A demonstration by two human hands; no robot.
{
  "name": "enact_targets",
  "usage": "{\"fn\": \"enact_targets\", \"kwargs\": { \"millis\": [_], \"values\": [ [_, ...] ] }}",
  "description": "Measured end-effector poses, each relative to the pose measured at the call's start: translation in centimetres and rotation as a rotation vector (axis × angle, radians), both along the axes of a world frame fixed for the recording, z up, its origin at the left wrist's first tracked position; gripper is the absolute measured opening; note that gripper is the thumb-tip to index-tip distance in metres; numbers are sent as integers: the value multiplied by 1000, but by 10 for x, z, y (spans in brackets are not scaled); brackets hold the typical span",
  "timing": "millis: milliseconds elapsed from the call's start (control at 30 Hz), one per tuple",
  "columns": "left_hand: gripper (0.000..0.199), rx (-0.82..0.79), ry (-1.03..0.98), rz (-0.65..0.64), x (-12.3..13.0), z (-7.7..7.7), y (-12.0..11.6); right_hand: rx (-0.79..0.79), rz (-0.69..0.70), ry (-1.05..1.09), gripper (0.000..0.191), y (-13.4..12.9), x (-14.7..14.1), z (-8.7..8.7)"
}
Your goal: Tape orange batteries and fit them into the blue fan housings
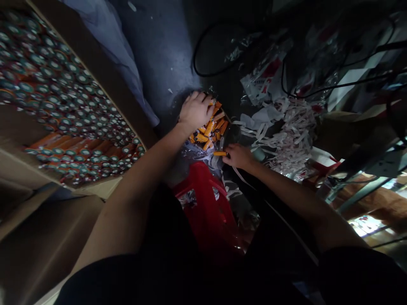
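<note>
My left hand lies over the upper left of a heap of orange batteries, its fingers stretched out and a little apart. Whether any battery is under the palm is hidden. Just to the lower right of the heap, my right hand pinches one end of a single orange battery, which points left. Clear plastic film shows along the heap's near edge. What holds the heap from below is too dark to make out.
At left, a cardboard box is packed with many upright orange cylinders with green and white ends. A red plastic stool stands between my legs. White strips and plastic wrappers litter the floor at right. A black cable loops beyond the heap.
</note>
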State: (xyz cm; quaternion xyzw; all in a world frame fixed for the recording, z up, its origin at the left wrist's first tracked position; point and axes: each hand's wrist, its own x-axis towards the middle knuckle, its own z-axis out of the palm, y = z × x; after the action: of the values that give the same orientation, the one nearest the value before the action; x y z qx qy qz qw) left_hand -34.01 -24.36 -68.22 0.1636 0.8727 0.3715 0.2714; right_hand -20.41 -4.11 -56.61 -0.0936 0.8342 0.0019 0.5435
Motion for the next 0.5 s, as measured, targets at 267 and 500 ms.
{"fn": "enact_targets", "kwargs": {
  "millis": [267, 500],
  "values": [
    [70, 134, -122, 227, 31, -18, -18, -334, -882, 322, 28, 3, -16, -47],
    [62, 40, -373, 380, 27, -31, -33, -186, -1575, 249, 17, -48, 18, -102]
  ]
}}
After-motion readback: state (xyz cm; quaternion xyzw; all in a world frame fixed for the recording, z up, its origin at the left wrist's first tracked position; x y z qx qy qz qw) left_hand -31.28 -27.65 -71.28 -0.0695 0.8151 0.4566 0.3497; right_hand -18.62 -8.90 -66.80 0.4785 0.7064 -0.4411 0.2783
